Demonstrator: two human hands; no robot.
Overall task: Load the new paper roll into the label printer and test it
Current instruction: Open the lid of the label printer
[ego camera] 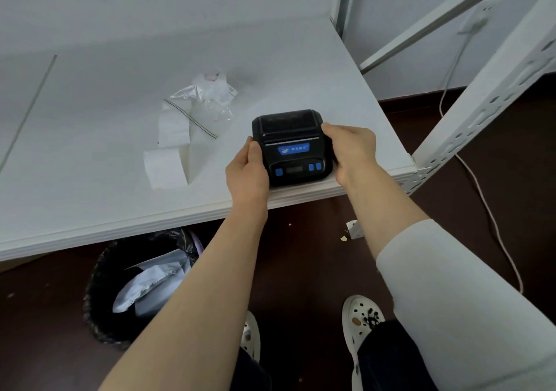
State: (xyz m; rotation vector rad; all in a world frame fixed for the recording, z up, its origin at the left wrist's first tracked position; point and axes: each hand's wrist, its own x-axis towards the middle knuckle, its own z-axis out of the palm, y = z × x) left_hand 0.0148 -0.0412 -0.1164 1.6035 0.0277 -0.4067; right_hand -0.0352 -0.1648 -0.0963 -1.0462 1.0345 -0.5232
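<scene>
A small black label printer point(293, 147) with blue buttons and a blue logo rests on the white table point(90, 204), close to its front edge. Its lid is down. My left hand point(248, 174) grips the printer's left side, thumb on top. Gripping the right side is my right hand point(350, 153). A white paper roll point(165, 166) lies on the table to the left of the printer, with a strip of white labels point(174, 128) trailing off behind it.
A crumpled clear plastic bag point(207, 95) lies behind the roll. Under the table's edge stands a black bin point(135, 285) with paper waste in it. A white metal rack point(481, 98) rises at the right. A pale cable point(493, 219) runs across the dark floor.
</scene>
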